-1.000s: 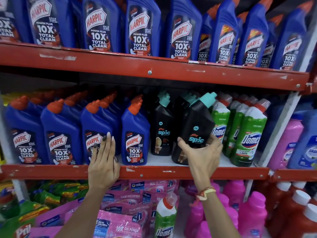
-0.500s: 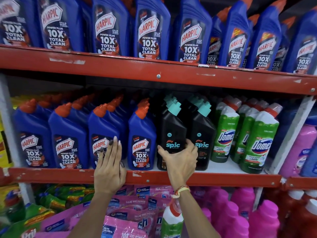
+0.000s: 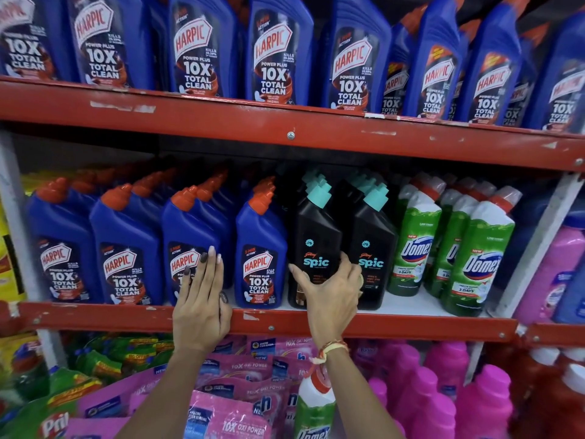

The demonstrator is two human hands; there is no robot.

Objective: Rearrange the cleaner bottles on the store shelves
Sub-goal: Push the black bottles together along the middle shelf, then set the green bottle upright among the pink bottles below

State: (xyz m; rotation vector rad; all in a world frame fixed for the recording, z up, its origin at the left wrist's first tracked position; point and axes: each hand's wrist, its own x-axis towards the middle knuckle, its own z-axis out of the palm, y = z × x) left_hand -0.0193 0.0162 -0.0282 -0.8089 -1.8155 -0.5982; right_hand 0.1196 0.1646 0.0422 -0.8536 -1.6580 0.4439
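Observation:
Two black Spic bottles with teal caps stand upright at the middle shelf's front. My right hand point(image 3: 330, 288) grips the lower body of the left black Spic bottle point(image 3: 316, 239); the right black Spic bottle point(image 3: 372, 245) stands touching it. My left hand point(image 3: 202, 301) lies flat, fingers together, against a blue Harpic bottle point(image 3: 190, 236) and the red shelf edge point(image 3: 411, 327). More blue Harpic bottles point(image 3: 261, 248) stand to the left, green Domex bottles point(image 3: 481, 255) to the right.
The top shelf point(image 3: 221, 118) carries a row of large Harpic bottles point(image 3: 196, 49). Below are pink pouches point(image 3: 228, 416), pink bottles point(image 3: 443, 391), a single Domex bottle point(image 3: 316, 407), green packs point(image 3: 104, 359) and red bottles point(image 3: 557, 391). A white upright point(image 3: 538, 248) bounds the bay at right.
My right hand stood a tilted Spic bottle upright beside its neighbour, then shifted left onto the other Spic bottle. My left hand stayed on the Harpic bottle.

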